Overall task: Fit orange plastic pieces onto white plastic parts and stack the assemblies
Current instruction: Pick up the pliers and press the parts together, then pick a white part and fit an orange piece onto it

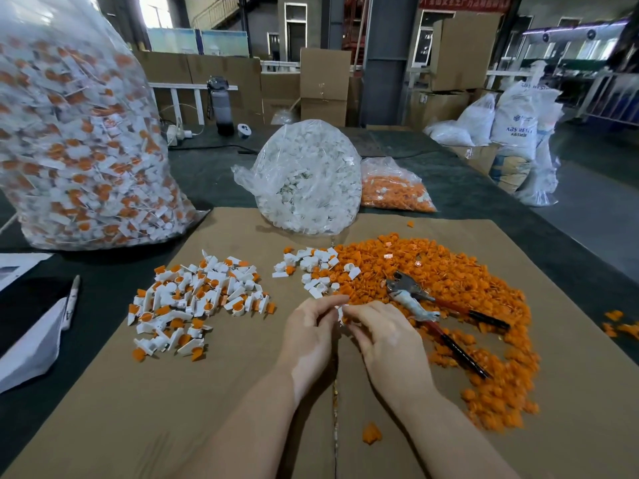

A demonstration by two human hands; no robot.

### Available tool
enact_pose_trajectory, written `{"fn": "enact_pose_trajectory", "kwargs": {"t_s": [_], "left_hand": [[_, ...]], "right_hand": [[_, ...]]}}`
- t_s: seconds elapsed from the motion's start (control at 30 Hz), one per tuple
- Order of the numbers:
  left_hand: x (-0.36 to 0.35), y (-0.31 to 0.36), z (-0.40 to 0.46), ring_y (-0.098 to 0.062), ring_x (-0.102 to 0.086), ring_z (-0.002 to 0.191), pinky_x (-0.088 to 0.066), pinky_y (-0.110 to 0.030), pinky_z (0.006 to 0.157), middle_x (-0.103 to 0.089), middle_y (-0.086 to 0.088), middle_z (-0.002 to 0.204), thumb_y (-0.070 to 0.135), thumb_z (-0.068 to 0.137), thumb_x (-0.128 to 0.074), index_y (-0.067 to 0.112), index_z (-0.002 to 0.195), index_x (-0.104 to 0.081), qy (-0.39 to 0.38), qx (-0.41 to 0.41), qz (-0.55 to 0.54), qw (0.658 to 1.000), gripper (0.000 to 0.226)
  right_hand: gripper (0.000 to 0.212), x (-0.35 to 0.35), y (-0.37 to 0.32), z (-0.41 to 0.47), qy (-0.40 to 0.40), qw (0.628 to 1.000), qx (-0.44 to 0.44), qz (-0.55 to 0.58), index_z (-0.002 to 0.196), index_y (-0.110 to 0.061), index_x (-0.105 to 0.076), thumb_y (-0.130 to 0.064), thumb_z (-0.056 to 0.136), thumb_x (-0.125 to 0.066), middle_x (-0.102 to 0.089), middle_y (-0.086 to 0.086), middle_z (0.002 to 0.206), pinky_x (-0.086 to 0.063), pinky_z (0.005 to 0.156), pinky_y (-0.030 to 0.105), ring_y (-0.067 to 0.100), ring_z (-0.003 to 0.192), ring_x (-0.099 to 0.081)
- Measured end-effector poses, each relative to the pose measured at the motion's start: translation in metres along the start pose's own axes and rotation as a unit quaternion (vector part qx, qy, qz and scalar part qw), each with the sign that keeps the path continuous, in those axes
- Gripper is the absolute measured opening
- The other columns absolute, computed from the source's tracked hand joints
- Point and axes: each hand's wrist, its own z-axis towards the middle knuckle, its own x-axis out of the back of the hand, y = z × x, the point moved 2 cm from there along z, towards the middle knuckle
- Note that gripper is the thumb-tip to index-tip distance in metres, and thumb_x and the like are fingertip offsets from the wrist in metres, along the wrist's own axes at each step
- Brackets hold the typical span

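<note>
My left hand and my right hand meet fingertip to fingertip over the cardboard sheet, both pinching a small white plastic part. Whether an orange piece is on it is hidden by my fingers. A wide heap of loose orange pieces spreads to the right of my hands. A small cluster of loose white parts lies just beyond my fingertips. A pile of finished white-and-orange assemblies sits to the left.
Red-handled pliers lie on the orange heap beside my right hand. A bag of white parts and a bag of orange pieces stand behind. A big bag of assemblies is far left. A marker lies left.
</note>
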Motion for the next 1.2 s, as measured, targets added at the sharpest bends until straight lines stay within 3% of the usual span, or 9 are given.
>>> {"fn": "enact_pose_trajectory", "kwargs": {"t_s": [0.13,0.2,0.3,0.4,0.7,0.87,1.0,1.13,1.2], "left_hand": [[0.003,0.000,-0.006,-0.011,-0.058,0.094,-0.045,-0.016,0.086,-0.063,-0.001,0.099,-0.002,0.084,-0.059,0.021,0.108,-0.068,-0.028,0.007,-0.040,0.999,0.035],[0.002,0.002,-0.008,-0.005,-0.057,0.082,-0.042,-0.005,0.073,-0.062,0.002,0.090,-0.002,0.079,-0.066,0.022,0.112,-0.065,-0.040,-0.020,0.001,0.999,0.041],[0.000,0.004,-0.008,-0.006,-0.056,0.073,-0.040,-0.004,0.064,-0.063,0.003,0.082,0.006,0.079,-0.071,0.016,0.110,-0.066,-0.026,-0.042,0.037,0.998,0.033],[0.000,0.005,-0.007,-0.011,-0.059,0.078,-0.041,-0.005,0.065,-0.065,0.001,0.086,0.008,0.079,-0.072,0.016,0.108,-0.066,-0.014,-0.050,0.051,0.997,0.030],[-0.002,0.005,-0.007,0.001,-0.053,0.068,-0.039,-0.004,0.065,-0.059,0.013,0.083,0.001,0.081,-0.068,0.020,0.108,-0.064,-0.019,-0.050,0.037,0.998,0.034],[-0.001,0.003,-0.006,-0.002,-0.051,0.080,-0.035,-0.001,0.070,-0.055,0.008,0.095,0.007,0.086,-0.063,0.026,0.101,-0.066,0.017,-0.073,0.085,0.994,0.024],[0.000,0.000,-0.004,-0.001,-0.052,0.089,-0.032,0.005,0.073,-0.044,0.013,0.094,0.002,0.090,-0.056,0.015,0.112,-0.066,0.073,-0.055,0.086,0.992,0.028],[0.002,-0.006,-0.002,-0.018,-0.038,0.122,-0.028,-0.014,0.104,-0.032,0.000,0.123,0.007,0.090,-0.057,0.008,0.136,-0.044,0.113,-0.001,0.109,0.988,0.048],[0.001,-0.007,-0.001,-0.020,-0.023,0.134,-0.015,-0.013,0.104,-0.022,-0.007,0.140,0.011,0.089,-0.059,0.005,0.142,-0.034,0.130,0.025,0.140,0.981,0.059]], "right_hand": [[0.011,-0.004,0.002,-0.003,0.038,0.999,-0.022,0.023,0.076,-0.006,-0.069,0.002,0.073,-0.075,-0.065,0.003,0.072,-0.055,0.060,0.038,0.022,0.071,-0.062],[0.009,-0.004,0.002,-0.004,0.047,0.998,-0.028,0.030,0.077,-0.006,-0.069,0.001,0.075,-0.075,-0.065,0.002,0.073,-0.055,0.061,0.036,0.021,0.072,-0.062],[0.011,-0.002,0.004,-0.006,0.058,0.997,-0.042,0.035,0.082,-0.006,-0.072,0.002,0.075,-0.073,-0.068,0.003,0.078,-0.054,0.066,0.031,0.020,0.077,-0.064],[0.012,-0.001,0.005,-0.007,0.058,0.995,-0.062,0.047,0.087,-0.005,-0.072,0.001,0.077,-0.072,-0.068,0.002,0.082,-0.052,0.070,0.027,0.019,0.081,-0.064],[0.006,0.000,0.003,-0.006,0.064,0.996,-0.051,0.027,0.080,-0.008,-0.071,-0.003,0.077,-0.074,-0.066,0.001,0.078,-0.048,0.069,0.023,0.018,0.076,-0.062],[0.007,0.001,0.011,-0.007,0.108,0.985,-0.131,0.026,0.084,-0.008,-0.071,-0.002,0.081,-0.069,-0.067,0.002,0.081,-0.051,0.073,0.038,0.021,0.081,-0.062],[0.008,-0.002,0.015,-0.008,0.103,0.980,-0.171,0.011,0.086,-0.009,-0.071,-0.003,0.082,-0.068,-0.068,0.003,0.086,-0.049,0.078,0.043,0.023,0.087,-0.063],[0.012,-0.003,0.016,-0.010,0.113,0.975,-0.190,-0.030,0.084,-0.010,-0.072,0.000,0.077,-0.072,-0.070,0.003,0.086,-0.043,0.076,0.039,0.027,0.088,-0.064],[0.013,-0.004,0.017,-0.010,0.110,0.972,-0.202,-0.045,0.085,-0.011,-0.073,0.000,0.077,-0.072,-0.070,0.003,0.087,-0.041,0.077,0.039,0.028,0.089,-0.064]]}}
